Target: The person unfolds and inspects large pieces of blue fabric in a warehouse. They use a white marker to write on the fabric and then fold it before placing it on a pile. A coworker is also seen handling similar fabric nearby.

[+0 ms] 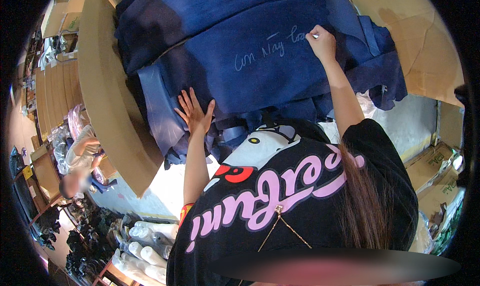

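A stack of dark blue leather sheets point(260, 81) with ragged edges lies in front of me, and white handwriting point(270, 51) runs across the top sheet. My right hand point(322, 43) is closed in a pinch at the right end of the writing. A short piece of white chalk point(315, 36) shows between its fingertips, against the leather. Farther left and nearer to me, my left hand point(196, 113) lies flat on the sheet with its fingers spread, holding nothing.
Tall cardboard point(107, 86) rises along the left of the stack, and another cardboard sheet point(415, 41) leans at the right. White wrapped rolls point(147, 253) lie at the lower left. A co-worker point(82, 156) is at the far left among cartons. Flattened boxes point(432, 176) stand at the right.
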The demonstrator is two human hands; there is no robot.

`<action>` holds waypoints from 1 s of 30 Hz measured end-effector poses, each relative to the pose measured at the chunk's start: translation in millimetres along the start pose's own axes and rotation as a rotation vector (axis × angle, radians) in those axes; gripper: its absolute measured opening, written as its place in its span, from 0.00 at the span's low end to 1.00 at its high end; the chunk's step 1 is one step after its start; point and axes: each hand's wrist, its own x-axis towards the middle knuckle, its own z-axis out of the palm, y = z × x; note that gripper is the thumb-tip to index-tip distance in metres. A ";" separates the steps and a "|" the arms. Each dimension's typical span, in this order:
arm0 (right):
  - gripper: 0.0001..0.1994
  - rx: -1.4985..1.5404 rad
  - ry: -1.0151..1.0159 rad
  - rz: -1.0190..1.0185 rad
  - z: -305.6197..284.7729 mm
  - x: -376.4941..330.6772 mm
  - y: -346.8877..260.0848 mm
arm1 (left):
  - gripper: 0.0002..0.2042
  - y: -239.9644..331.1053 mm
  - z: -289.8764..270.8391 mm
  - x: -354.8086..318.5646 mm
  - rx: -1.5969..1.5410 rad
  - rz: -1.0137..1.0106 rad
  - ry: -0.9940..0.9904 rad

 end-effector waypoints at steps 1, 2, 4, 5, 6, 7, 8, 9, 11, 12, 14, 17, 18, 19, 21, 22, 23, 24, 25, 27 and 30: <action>0.10 0.008 0.038 -0.002 -0.5 1.9 2.3 | 0.45 0.2 -0.1 -0.1 0.002 -0.004 -0.012; 0.09 -0.032 0.014 0.012 -0.8 3.9 3.9 | 0.45 0.0 -0.4 -0.5 -0.002 0.001 -0.004; 0.08 -0.121 -0.006 0.023 -0.8 8.8 6.2 | 0.45 0.1 -0.9 -1.6 -0.031 0.023 0.019; 0.08 -0.065 0.056 0.000 0.6 10.9 6.7 | 0.45 0.0 -0.4 -1.5 -0.002 0.000 -0.006; 0.08 -0.014 0.131 -0.030 0.3 11.0 6.1 | 0.45 0.0 -1.0 -2.4 0.000 0.000 -0.008; 0.08 0.022 0.162 -0.020 1.9 11.3 5.2 | 0.45 -0.1 -0.3 -1.9 0.050 -0.030 -0.038; 0.09 0.039 0.184 -0.048 1.6 8.3 3.2 | 0.45 -0.2 -0.6 -2.5 0.004 0.002 -0.011; 0.09 0.043 0.164 -0.036 1.8 4.4 1.4 | 0.45 -0.4 -0.1 -2.0 0.008 0.006 -0.010; 0.10 0.037 0.103 -0.029 -0.7 -7.7 -3.4 | 0.45 -1.1 -0.1 -2.0 0.008 0.010 -0.001; 0.09 0.025 0.058 -0.029 -2.9 -15.8 -4.8 | 0.45 -1.4 0.1 -2.1 0.006 0.010 -0.001; 0.09 -0.016 -0.109 -0.019 -8.4 -24.2 -6.0 | 0.45 -2.0 0.2 -2.1 0.002 0.012 0.006; 0.08 0.069 -0.029 -0.021 -14.1 -14.5 -1.8 | 0.45 -2.5 0.3 -2.1 -0.001 0.012 0.010; 0.07 0.148 0.079 -0.057 -14.9 -4.4 1.1 | 0.45 -1.9 0.1 -1.9 0.001 0.007 0.002; 0.07 0.111 0.142 -0.076 -14.6 8.8 4.5 | 0.45 -1.6 -0.1 -1.4 0.010 -0.004 -0.010; 0.07 0.038 0.128 -0.049 -12.4 26.0 11.8 | 0.45 -0.5 -0.6 -0.9 -0.003 0.005 -0.003; 0.08 0.029 0.146 -0.069 -11.3 29.8 15.5 | 0.45 -0.2 -1.0 -0.7 0.014 -0.013 -0.028; 0.08 -0.037 0.072 -0.047 -11.2 31.7 19.3 | 0.45 0.4 -1.7 -0.5 -0.003 -0.007 -0.020; 0.09 -0.104 0.021 -0.026 -11.4 31.4 23.1 | 0.46 0.7 -2.1 -0.4 -0.001 -0.019 -0.037; 0.09 -0.175 -0.076 0.006 -11.8 27.7 26.2 | 0.46 0.9 -3.0 -0.9 -0.029 -0.005 -0.028; 0.10 -0.101 -0.011 0.004 -13.5 21.4 32.4 | 0.46 1.1 -3.9 -1.4 0.006 -0.027 -0.039; 0.10 -0.086 0.049 0.038 -13.8 20.5 39.7 | 0.46 1.6 -3.5 -2.1 -0.002 -0.010 -0.014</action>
